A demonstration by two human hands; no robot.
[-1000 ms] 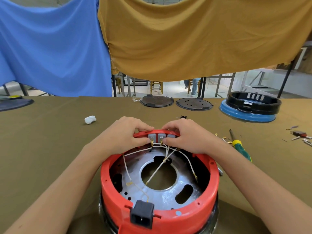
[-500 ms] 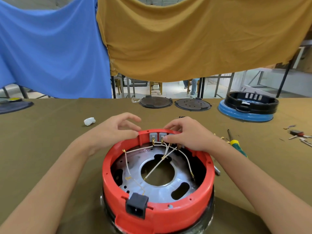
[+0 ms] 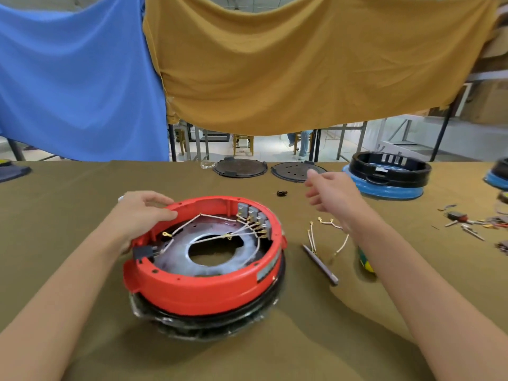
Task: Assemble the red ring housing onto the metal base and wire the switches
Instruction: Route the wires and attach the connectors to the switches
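Now L hand (image 3: pixel 143 213) grips red ring housing (image 3: pixel 203 287) w/ white wires (image 3: pixel 220 229); R hand (image 3: pixel 332 193) spread, empty.

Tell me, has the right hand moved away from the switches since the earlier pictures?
Yes. The right hand has left the switches and now hangs open to their right, beyond the red ring housing.
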